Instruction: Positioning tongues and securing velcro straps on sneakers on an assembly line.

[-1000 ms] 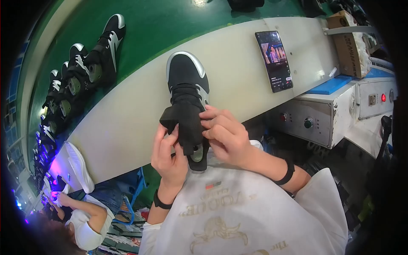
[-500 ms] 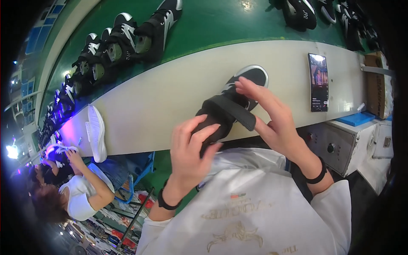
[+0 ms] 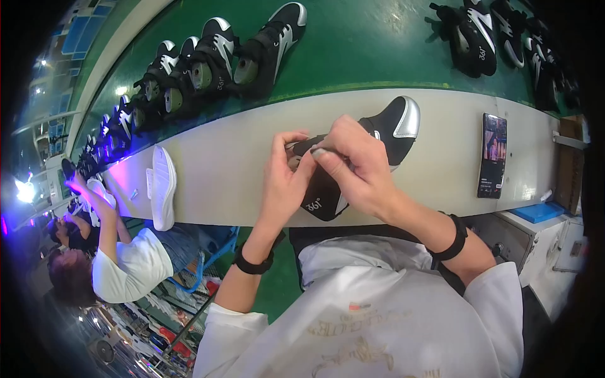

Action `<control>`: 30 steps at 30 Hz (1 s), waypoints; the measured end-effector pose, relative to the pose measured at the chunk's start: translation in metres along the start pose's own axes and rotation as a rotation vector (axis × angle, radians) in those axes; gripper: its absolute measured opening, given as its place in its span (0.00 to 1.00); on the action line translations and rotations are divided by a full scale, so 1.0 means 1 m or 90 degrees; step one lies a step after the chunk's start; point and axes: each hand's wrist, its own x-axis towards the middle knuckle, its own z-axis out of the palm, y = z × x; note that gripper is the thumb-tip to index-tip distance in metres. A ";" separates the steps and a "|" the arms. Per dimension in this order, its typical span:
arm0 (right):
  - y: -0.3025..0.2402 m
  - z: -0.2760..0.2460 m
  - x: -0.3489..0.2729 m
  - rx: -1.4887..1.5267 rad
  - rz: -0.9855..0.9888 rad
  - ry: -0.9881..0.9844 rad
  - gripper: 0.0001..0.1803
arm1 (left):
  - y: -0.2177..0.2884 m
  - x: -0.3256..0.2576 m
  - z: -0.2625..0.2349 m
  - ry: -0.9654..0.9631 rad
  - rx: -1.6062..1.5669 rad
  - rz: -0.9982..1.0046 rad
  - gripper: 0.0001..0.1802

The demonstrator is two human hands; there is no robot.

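Note:
A black shoe upper (image 3: 392,140) with a silver toe cap lies tilted on the pale bench, its toe to the far right and its heel toward me. My left hand (image 3: 287,179) is at its ankle opening, thumb and forefinger pinched together at the dark strap. My right hand (image 3: 360,167) is closed over the middle of the upper, its thumb and curled fingers meeting the left fingertips on the strap. The two hands cover the laces and most of the strap. Exactly what lies between the fingertips is partly hidden.
A phone (image 3: 492,155) lies on the bench at right, a white shoe sole (image 3: 164,189) at left. Rows of black-and-silver shoes (image 3: 271,50) stand on the green surface beyond. A metal cabinet (image 3: 526,233) with a blue pad is at right. A co-worker (image 3: 129,264) sits at left.
My right hand has moved left from the loose strap end and closed near my left hand. The upper has turned, its toe now farther right. The co-worker has raised an arm toward the shoe row.

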 end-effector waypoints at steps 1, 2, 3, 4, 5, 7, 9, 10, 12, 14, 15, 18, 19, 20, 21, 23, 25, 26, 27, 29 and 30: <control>-0.001 -0.002 0.001 -0.013 -0.014 -0.020 0.06 | 0.000 0.002 0.001 -0.015 -0.016 -0.004 0.15; 0.000 -0.003 0.001 -0.016 -0.016 -0.019 0.06 | -0.001 0.003 0.002 -0.017 -0.017 -0.002 0.15; 0.002 -0.003 0.000 -0.082 -0.101 -0.048 0.07 | -0.001 0.004 0.003 -0.033 -0.042 -0.027 0.14; 0.004 -0.003 -0.002 -0.146 -0.186 -0.078 0.07 | -0.003 0.005 0.002 -0.047 -0.067 -0.052 0.13; 0.004 -0.006 -0.005 -0.257 -0.240 -0.164 0.10 | -0.008 0.011 0.001 -0.047 -0.070 -0.049 0.13; 0.000 -0.008 -0.024 -0.321 -0.271 -0.192 0.11 | -0.012 0.015 -0.003 -0.049 -0.151 -0.182 0.12; 0.005 -0.023 -0.023 -0.319 -0.277 -0.241 0.13 | -0.008 0.017 -0.005 -0.024 -0.151 -0.179 0.12; -0.006 -0.033 -0.036 -0.241 -0.232 -0.270 0.13 | -0.004 0.006 -0.004 0.012 -0.143 -0.200 0.12; -0.018 -0.060 -0.048 -0.165 -0.155 -0.278 0.12 | 0.006 -0.009 -0.004 0.079 -0.110 -0.114 0.13; -0.022 -0.094 -0.048 -0.140 0.142 -0.185 0.13 | 0.026 -0.024 -0.016 0.144 0.109 -0.039 0.12; -0.012 -0.108 -0.039 -0.189 0.155 -0.115 0.13 | 0.025 -0.031 -0.016 0.141 0.109 -0.038 0.12; 0.043 -0.176 0.011 -0.426 0.056 0.066 0.17 | 0.023 -0.017 -0.008 0.264 0.364 0.253 0.12; 0.068 -0.196 0.026 -0.548 0.019 0.107 0.21 | 0.015 -0.004 -0.002 0.297 0.336 0.208 0.13; 0.090 -0.212 0.042 -0.666 -0.017 0.149 0.26 | 0.012 0.012 0.003 0.330 0.310 0.160 0.13; 0.107 -0.224 0.062 -0.666 -0.020 0.152 0.26 | 0.015 0.037 0.005 0.354 0.308 0.208 0.15; 0.128 -0.234 0.093 -0.881 0.076 0.136 0.41 | 0.047 0.085 0.016 0.385 0.429 0.189 0.16; 0.143 -0.223 0.097 -0.954 0.112 0.162 0.45 | 0.051 0.129 0.013 0.310 0.488 0.241 0.21; 0.151 -0.224 0.098 -1.029 0.170 0.193 0.50 | 0.062 0.132 0.020 0.261 0.411 0.284 0.22; 0.156 -0.231 0.100 -1.007 0.205 0.209 0.55 | 0.068 0.127 0.026 0.245 0.420 0.339 0.22; 0.146 -0.244 0.104 -0.947 0.286 0.237 0.56 | 0.070 0.100 0.030 0.203 0.435 0.408 0.23; 0.138 -0.253 0.105 -0.885 0.364 0.256 0.57 | 0.067 0.081 0.031 0.184 0.407 0.386 0.23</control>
